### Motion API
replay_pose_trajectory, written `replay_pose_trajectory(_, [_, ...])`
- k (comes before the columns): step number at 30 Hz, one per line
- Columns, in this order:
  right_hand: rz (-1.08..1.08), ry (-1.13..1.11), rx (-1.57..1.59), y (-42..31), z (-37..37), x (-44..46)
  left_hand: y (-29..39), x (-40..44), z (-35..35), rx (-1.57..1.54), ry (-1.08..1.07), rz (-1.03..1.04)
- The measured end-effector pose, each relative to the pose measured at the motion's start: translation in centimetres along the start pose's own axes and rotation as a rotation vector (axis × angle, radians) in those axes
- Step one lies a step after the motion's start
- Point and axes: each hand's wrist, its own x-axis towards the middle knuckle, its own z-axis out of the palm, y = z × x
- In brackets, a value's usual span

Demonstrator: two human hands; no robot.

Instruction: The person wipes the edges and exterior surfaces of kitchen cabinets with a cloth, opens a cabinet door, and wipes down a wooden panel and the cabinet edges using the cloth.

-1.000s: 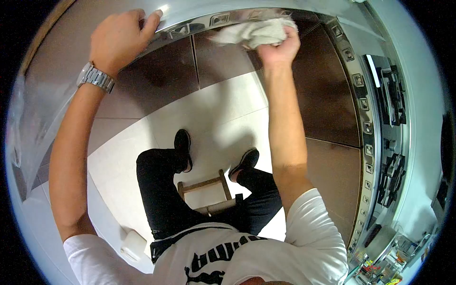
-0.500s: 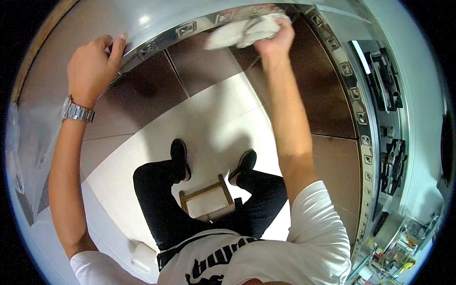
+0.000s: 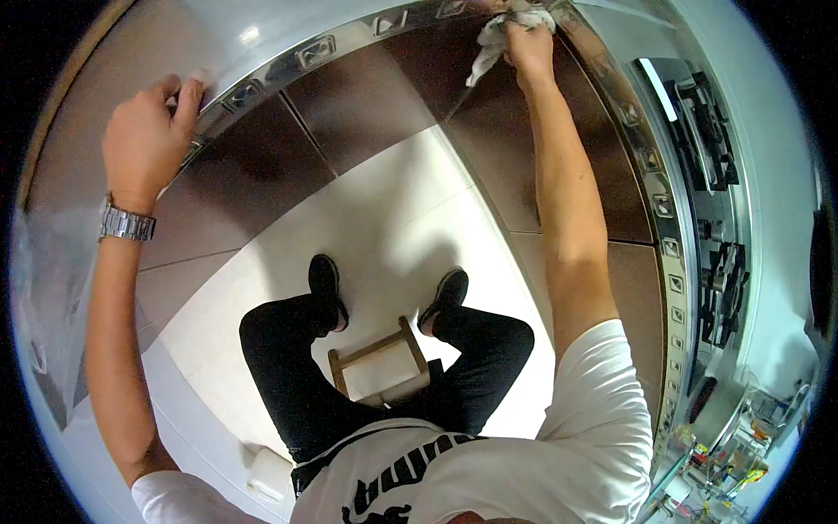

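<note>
My right hand (image 3: 530,48) grips a pale cloth (image 3: 491,51) against the patterned metal edge strip (image 3: 388,22) near its corner at the top. One end of the cloth hangs down over the brown tiled front (image 3: 367,105). At the upper left, my left hand (image 3: 150,131), with a metal watch (image 3: 127,224) on the wrist, rests on the counter's edge, its thumb and fingers bent. No object shows in it, and the gap between thumb and forefinger is small.
A gas stove (image 3: 703,131) with black grates is set in the right counter. Bottles and jars (image 3: 733,454) stand at the lower right. A wooden stool (image 3: 371,349) is beneath me, between my legs. A white container (image 3: 271,474) stands at the lower left.
My right hand has moved the cloth right along the strip to the corner, and the cloth is more bunched. My left hand has shifted left and down along the edge.
</note>
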Motion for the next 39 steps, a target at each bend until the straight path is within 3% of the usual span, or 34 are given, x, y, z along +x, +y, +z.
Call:
replay_pose_trajectory(1, [-0.259,0.18,-0.582,-1.0,-0.4,-1.0,0.1,0.1,-0.1,-0.006,0.0,0.001])
replay_pose_trajectory(2, [-0.261,0.181,-0.585,-2.2,-1.2,-2.1,0.2,0.1,-0.3,0.006,-0.008,0.008])
replay_pose_trajectory(4, [-0.075,0.042,-0.982,-3.6,-2.7,-3.8,0.3,0.0,-0.8,0.017,-0.018,0.011])
replay_pose_trajectory(5, [-0.077,0.05,-1.034,-3.2,-3.3,-4.4,0.5,0.0,-1.2,0.015,-0.05,-0.002])
replay_pose_trajectory(14, [0.067,0.108,-1.218,-1.8,-8.1,-11.5,0.4,0.0,-0.5,-0.05,0.02,-0.011])
replay_pose_trajectory(22, [-0.119,0.076,-1.154,-1.9,-3.4,-4.2,-1.4,0.2,1.5,-0.108,0.098,0.063])
replay_pose_trajectory(28, [-0.065,0.045,-1.207,-3.4,-1.8,-2.8,-2.4,0.6,1.7,-0.132,-0.095,-0.035])
replay_pose_trajectory(32, [-0.098,-0.011,-1.249,-4.4,-4.5,-5.2,-2.7,0.9,2.3,-0.104,-0.219,-0.087])
replay_pose_trajectory(37, [0.041,0.073,-1.334,-4.0,-5.8,-8.7,-3.4,0.7,3.5,-0.377,-0.182,-0.161])
replay_pose_trajectory(39, [-0.012,0.072,-1.343,-3.5,-5.6,-7.7,-3.8,0.5,4.2,-0.417,-0.125,-0.128])
